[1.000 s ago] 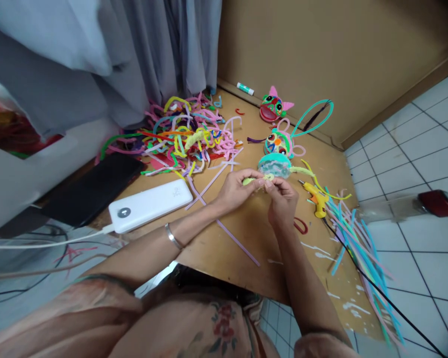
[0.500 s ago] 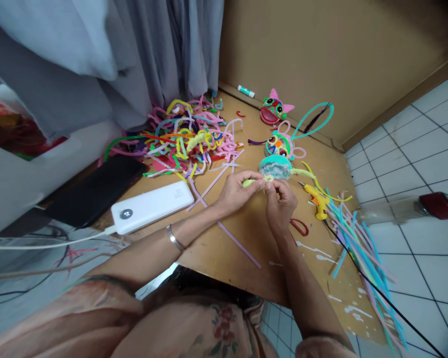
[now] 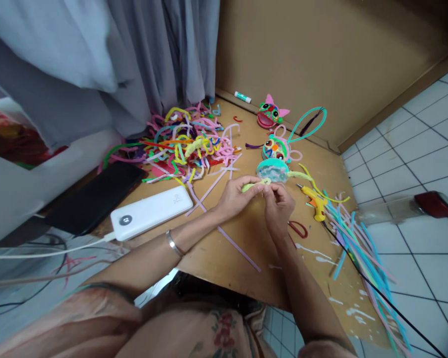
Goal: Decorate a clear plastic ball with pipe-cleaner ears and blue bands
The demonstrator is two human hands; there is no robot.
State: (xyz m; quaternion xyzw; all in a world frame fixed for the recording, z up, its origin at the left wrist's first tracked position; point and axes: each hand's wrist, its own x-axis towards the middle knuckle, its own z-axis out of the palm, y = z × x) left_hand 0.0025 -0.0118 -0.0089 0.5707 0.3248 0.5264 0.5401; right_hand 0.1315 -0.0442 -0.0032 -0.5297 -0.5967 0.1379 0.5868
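My left hand (image 3: 237, 195) and my right hand (image 3: 278, 206) meet over a brown board (image 3: 246, 238). Both pinch a yellow-green pipe cleaner (image 3: 252, 185) between their fingertips. This pipe cleaner runs to a round teal and clear craft piece (image 3: 272, 170) just beyond my fingers. A second yellow-green strand (image 3: 302, 174) sticks out of that piece to the right. A silver bangle (image 3: 173, 243) sits on my left wrist.
A tangled heap of coloured pipe cleaners (image 3: 186, 141) lies at the back left. Two finished craft faces (image 3: 271, 113) (image 3: 276, 147) stand behind. A yellow glue gun (image 3: 315, 201), straight pipe cleaners (image 3: 358, 243), a red loop (image 3: 297, 228), a white power bank (image 3: 151, 211) and a black phone (image 3: 93, 196) surround my hands.
My hands stay together on the yellow-green pipe cleaner, the fingers shifting slightly along it. The view has tilted a little.
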